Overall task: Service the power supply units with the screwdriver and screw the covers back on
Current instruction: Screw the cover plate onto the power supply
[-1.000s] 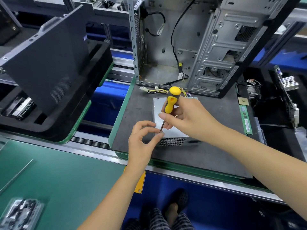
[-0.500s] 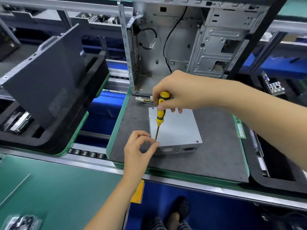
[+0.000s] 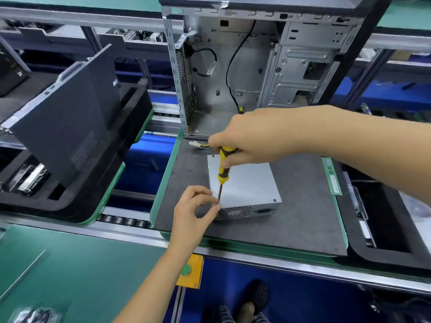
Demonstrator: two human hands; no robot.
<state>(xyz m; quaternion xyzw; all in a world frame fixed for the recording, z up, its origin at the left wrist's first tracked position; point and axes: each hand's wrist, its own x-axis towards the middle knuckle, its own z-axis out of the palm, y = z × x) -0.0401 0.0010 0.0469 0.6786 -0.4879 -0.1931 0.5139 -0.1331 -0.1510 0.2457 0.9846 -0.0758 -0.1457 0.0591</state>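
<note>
A grey metal power supply unit lies on a dark mat, its mesh vent facing me. My right hand grips the top of a yellow-and-black screwdriver, which stands nearly upright with its tip at the unit's near left corner. My left hand pinches its thumb and fingers together around the shaft's tip at that corner; whatever sits between the fingertips is hidden. The unit's coloured cable bundle trails behind it.
An open computer case stands upright behind the unit. A dark side panel leans in a black foam tray at left. A green memory stick lies at the mat's right edge. A yellow button box hangs below the conveyor rail.
My right hand climbed from the handle's lower part to its top and the screwdriver stood up straighter. The left hand stayed pinched at the tip. The view shifted down.
</note>
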